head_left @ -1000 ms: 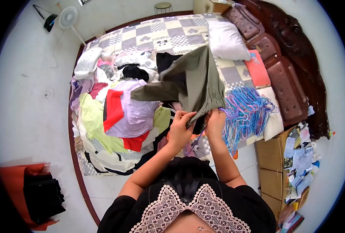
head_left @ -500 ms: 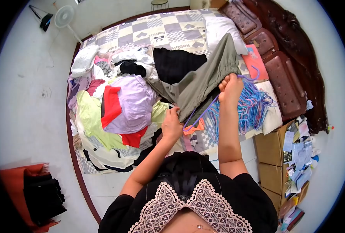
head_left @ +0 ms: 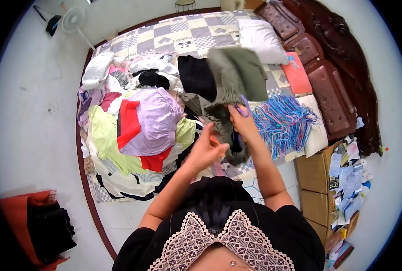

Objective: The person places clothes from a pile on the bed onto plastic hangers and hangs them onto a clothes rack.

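Observation:
My right hand [head_left: 242, 121] is closed round a purple clothes hanger [head_left: 242, 109], close against the gathered waistband of the olive-green trousers [head_left: 246, 74]. The trousers are bunched up, partly blurred, and hang over the bed with some of their cloth down between my two hands. My left hand [head_left: 204, 151] is beside the lower cloth with its fingers apart, and I see nothing gripped in it. Most of the hanger is hidden by the cloth and my right hand. Beyond the trousers, a black folded garment [head_left: 194, 77] lies on the bed.
A heap of clothes, with a lilac garment [head_left: 153, 119] on top, covers the bed's left side. Many blue and pink hangers [head_left: 284, 124] lie to the right. A white pillow [head_left: 262, 40], a brown padded headboard [head_left: 330, 97] and cardboard boxes [head_left: 313, 174] stand around.
My right hand has moved left and down with the hanger, and the trousers have swung from stretched out to bunched. My left hand has let go and opened.

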A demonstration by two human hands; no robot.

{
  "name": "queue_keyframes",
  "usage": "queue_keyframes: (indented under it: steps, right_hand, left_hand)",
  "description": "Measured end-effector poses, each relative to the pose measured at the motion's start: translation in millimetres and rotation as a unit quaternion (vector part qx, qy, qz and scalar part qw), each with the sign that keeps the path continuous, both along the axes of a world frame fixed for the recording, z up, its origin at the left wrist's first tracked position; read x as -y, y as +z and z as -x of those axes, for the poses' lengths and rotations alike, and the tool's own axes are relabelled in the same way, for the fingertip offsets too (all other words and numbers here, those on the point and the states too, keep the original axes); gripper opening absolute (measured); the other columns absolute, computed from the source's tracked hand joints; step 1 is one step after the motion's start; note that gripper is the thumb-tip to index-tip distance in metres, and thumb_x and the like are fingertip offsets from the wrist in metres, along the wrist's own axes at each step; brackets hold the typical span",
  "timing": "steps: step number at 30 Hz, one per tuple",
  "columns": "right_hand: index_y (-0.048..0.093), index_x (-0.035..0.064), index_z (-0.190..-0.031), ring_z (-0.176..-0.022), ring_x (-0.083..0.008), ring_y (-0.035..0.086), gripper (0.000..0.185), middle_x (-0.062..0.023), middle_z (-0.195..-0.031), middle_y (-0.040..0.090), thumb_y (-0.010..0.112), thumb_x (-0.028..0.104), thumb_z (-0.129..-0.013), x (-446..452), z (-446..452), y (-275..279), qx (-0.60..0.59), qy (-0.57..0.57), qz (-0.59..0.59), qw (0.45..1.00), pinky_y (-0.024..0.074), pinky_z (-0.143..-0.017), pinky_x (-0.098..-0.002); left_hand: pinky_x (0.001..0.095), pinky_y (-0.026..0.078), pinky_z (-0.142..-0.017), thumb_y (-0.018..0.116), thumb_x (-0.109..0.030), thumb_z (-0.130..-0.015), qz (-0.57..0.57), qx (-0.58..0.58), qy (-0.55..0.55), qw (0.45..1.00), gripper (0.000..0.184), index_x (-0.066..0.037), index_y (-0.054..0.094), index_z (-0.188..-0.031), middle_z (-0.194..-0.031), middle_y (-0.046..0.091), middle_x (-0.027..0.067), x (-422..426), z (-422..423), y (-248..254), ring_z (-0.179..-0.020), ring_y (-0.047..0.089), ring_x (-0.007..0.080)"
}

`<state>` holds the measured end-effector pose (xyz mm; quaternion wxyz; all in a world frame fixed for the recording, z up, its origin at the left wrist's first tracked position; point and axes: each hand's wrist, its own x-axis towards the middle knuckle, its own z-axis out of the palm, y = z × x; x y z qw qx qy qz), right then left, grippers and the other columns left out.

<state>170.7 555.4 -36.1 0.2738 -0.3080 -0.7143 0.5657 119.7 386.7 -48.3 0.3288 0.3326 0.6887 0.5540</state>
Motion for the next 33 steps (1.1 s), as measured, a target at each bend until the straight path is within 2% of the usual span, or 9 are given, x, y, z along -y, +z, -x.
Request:
queue_keyframes:
  steps: [1,5,9,11,12,17,24,27,33]
  right_hand:
    - [0.055,0.0024,-0.076,-0.048,-0.0121,0.04,0.025,0.0012,-0.052,0.042,0.055,0.025,-0.088,-1,-11,18,0.053,0.073,0.188,0.978,0.0312,-0.046,-0.0303]
    - [0.061,0.0037,-0.089,-0.054,-0.0056,0.038,0.025,0.0048,-0.059,0.042,0.056,0.029,-0.09,-13,-56,83,0.143,0.203,0.042,0.968,0.031,-0.049,-0.0232]
    - [0.06,0.0008,-0.106,-0.062,-0.0088,0.051,0.031,-0.0017,-0.068,0.057,0.055,0.028,-0.091,-20,-103,149,0.087,0.349,-0.074,0.93,0.0411,-0.058,-0.0235]
    - [0.061,0.0,-0.105,-0.064,-0.0121,0.056,0.035,-0.005,-0.073,0.062,0.057,0.031,-0.089,-24,-120,208,0.229,0.429,-0.122,0.865,0.044,-0.061,-0.0251]
    - [0.062,-0.0007,-0.102,-0.063,-0.0128,0.056,0.037,-0.0061,-0.073,0.062,0.059,0.034,-0.087,-26,-131,216,0.186,0.407,-0.133,0.884,0.0438,-0.059,-0.0256]
    - [0.064,-0.0033,-0.088,-0.063,-0.0105,0.056,0.034,-0.0067,-0.073,0.063,0.063,0.03,-0.083,-40,-155,232,0.101,0.28,-0.159,0.941,0.0423,-0.058,-0.024]
    - [0.063,-0.0016,-0.083,-0.069,-0.0149,0.056,0.025,-0.0076,-0.072,0.061,0.06,0.023,-0.085,-146,-27,124,0.167,0.161,-0.286,0.93,0.0427,-0.065,-0.0301]
    - [0.064,0.0022,-0.089,-0.073,-0.0277,0.06,0.026,-0.0133,-0.079,0.063,0.061,0.027,-0.085,-208,33,85,0.291,0.024,-0.492,0.82,0.0444,-0.065,-0.0345]
    - [0.065,0.0124,-0.094,-0.079,-0.0291,0.06,0.016,-0.0072,-0.082,0.062,0.065,0.015,-0.079,-216,114,149,-0.034,-0.089,-0.735,0.671,0.0458,-0.067,-0.0373]
  left_hand:
    - [0.0321,0.048,-0.075,0.072,-0.015,-0.074,0.001,-0.007,0.003,1.0,0.077,0.001,0.027,-0.134,-0.114,0.048,0.0159,2,14,10,-0.095,0.053,0.0201]
    - [0.041,0.035,-0.1,0.079,-0.008,-0.06,0.031,-0.426,0.203,0.881,0.093,-0.004,0.027,-0.136,-0.133,0.036,0.0208,10,59,12,-0.122,0.037,0.0357]
    - [0.0416,0.029,-0.104,0.078,-0.006,-0.059,-0.062,-0.417,0.23,0.877,0.093,-0.005,0.027,-0.137,-0.136,0.033,0.0199,11,87,32,-0.131,0.026,0.0373]
    - [0.0413,0.032,-0.102,0.075,-0.003,-0.061,-0.105,-0.43,0.143,0.885,0.073,-0.006,0.044,-0.127,-0.129,0.044,0.0174,20,100,27,-0.128,0.033,0.0363]
    - [0.0377,0.041,-0.092,0.072,-0.002,-0.065,-0.11,-0.351,0.094,0.925,0.046,-0.004,0.057,-0.108,-0.11,0.058,0.0154,24,108,20,-0.109,0.052,0.0326]
    - [0.0307,0.045,-0.063,0.069,-0.011,-0.075,0.018,-0.159,0.039,0.986,0.017,-0.003,0.061,-0.088,-0.076,0.06,0.0142,53,103,-60,-0.067,0.059,0.025]
    - [0.0425,0.046,-0.082,0.068,-0.022,-0.073,0.312,-0.212,0.0,0.926,0.035,-0.005,0.059,-0.102,-0.104,0.057,0.0177,128,63,-181,-0.098,0.056,0.0364]
    - [0.0415,0.045,-0.086,0.068,-0.02,-0.073,0.277,-0.184,0.061,0.941,0.042,-0.005,0.055,-0.11,-0.114,0.053,0.0163,138,57,-177,-0.103,0.053,0.0363]
    - [0.0389,0.045,-0.085,0.068,-0.017,-0.074,0.245,-0.164,0.189,0.937,0.037,-0.006,0.057,-0.108,-0.108,0.055,0.0138,147,59,-167,-0.101,0.055,0.0327]
